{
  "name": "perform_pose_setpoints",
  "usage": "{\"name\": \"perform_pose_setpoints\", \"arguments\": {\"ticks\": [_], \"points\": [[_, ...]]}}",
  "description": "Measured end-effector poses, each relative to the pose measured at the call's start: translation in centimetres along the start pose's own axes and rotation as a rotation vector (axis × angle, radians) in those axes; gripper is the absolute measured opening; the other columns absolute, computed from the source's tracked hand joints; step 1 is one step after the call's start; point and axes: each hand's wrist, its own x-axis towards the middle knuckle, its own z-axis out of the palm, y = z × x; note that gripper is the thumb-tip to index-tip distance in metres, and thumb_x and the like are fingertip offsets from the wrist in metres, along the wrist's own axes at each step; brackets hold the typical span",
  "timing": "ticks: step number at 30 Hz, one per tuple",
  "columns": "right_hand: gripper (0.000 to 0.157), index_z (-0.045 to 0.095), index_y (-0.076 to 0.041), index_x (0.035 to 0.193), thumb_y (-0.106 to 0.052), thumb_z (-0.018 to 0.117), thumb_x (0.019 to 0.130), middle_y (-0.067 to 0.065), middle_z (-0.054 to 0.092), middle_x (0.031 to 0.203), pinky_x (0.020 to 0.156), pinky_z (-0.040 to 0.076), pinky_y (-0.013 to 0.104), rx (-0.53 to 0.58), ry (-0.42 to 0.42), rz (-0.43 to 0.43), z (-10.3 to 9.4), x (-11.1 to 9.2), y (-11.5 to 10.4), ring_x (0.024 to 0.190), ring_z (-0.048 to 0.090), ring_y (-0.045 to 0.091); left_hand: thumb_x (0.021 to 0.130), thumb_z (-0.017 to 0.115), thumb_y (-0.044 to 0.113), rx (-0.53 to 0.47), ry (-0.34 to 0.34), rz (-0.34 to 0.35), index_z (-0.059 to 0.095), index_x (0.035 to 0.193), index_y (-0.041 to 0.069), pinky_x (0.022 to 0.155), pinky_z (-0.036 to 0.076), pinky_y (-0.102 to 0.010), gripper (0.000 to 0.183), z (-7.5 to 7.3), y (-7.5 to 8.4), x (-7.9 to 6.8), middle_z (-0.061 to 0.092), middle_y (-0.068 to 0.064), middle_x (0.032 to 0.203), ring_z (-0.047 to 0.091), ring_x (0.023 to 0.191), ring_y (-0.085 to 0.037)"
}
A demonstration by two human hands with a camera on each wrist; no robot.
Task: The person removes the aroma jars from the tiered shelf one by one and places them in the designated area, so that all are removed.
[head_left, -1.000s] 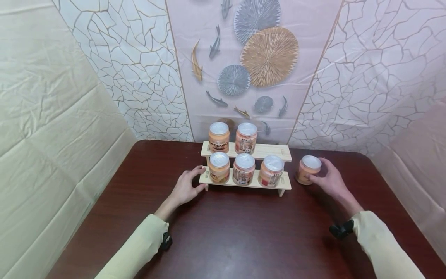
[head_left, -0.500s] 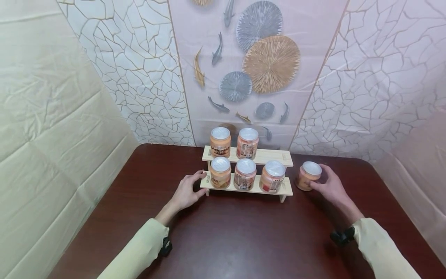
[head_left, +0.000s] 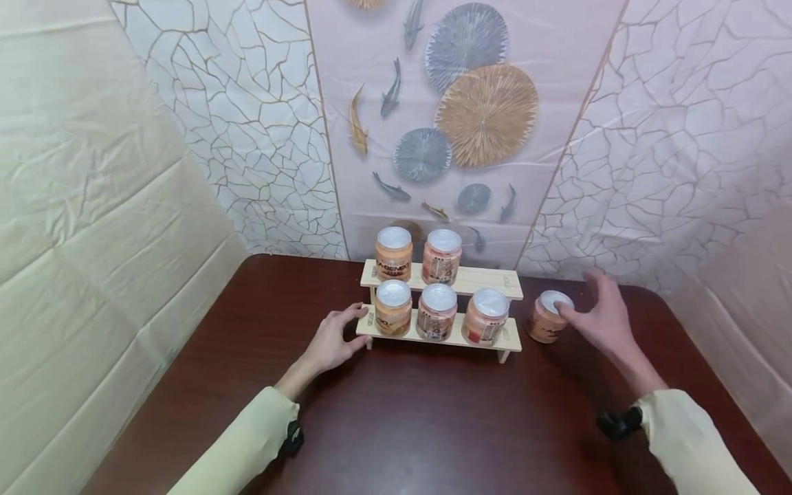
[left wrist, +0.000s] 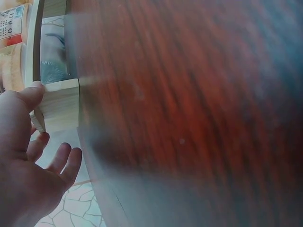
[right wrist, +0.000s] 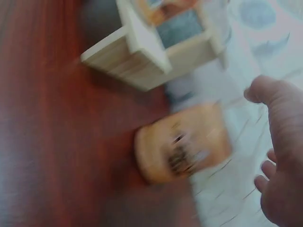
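Observation:
On the left, my left hand [head_left: 331,342] pinches the end of the lower shelf of a two-step wooden rack [head_left: 482,278]. Its thumb lies on the shelf edge and a finger curls behind the wooden board [left wrist: 61,106], with the other fingers loose. An orange jar [head_left: 546,326] with a silvery lid stands upright on the table just right of the rack. My right hand [head_left: 609,322] is spread beside and above this jar, and in the right wrist view a gap shows between the thumb and the blurred jar [right wrist: 182,144].
Two jars stand on the upper shelf, an orange jar [head_left: 393,258] and a pinkish jar [head_left: 442,260]. Three more are on the lower shelf, including a right-hand jar [head_left: 485,320]. A patterned cloth [head_left: 427,206] hangs behind the dark table [head_left: 402,419].
My right hand has let go of the jar on the table and drawn up and right from it; the jar's printed label now shows more. My left hand keeps its grip on the rack.

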Motion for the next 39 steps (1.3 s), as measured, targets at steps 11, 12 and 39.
{"name": "perform_pose_setpoints", "arguments": {"ticks": [11, 12, 39], "points": [[0.061, 0.045, 0.007, 0.138, -0.007, 0.077, 0.087, 0.028, 0.056, 0.125, 0.092, 0.047, 0.059, 0.158, -0.322, -0.095, 1.4, 4.7, -9.3, 0.113, 0.057, 0.049, 0.085, 0.081, 0.019, 0.012, 0.019, -0.004, 0.061, 0.136, 0.008, 0.098, 0.040, -0.061, 0.055, 0.0, -0.3, 0.0, 0.053, -0.013, 0.144, 0.051, 0.122, -0.042], [0.060, 0.046, 0.007, 0.137, -0.007, 0.077, 0.088, 0.028, 0.056, 0.126, 0.092, 0.048, 0.058, 0.172, -0.356, -0.090, 1.8, 5.0, -9.8, 0.113, 0.057, 0.048, 0.086, 0.081, 0.018, 0.008, 0.019, -0.005, 0.062, 0.135, 0.008, 0.097, 0.040, -0.061, 0.055, 0.0, -0.3, 0.0, 0.053, -0.013, 0.144, 0.051, 0.122, -0.042], [0.068, 0.045, 0.005, 0.139, -0.008, 0.081, 0.083, 0.026, 0.055, 0.130, 0.096, 0.046, 0.055, 0.322, -0.434, 0.000, 8.7, 7.7, -13.9, 0.117, 0.056, 0.045, 0.085, 0.081, 0.017, -0.016, 0.023, 0.001, 0.063, 0.133, 0.006, 0.097, 0.041, -0.060, 0.052, 0.1, 0.3, -0.3, 0.055, -0.013, 0.143, 0.052, 0.120, -0.043]]}}
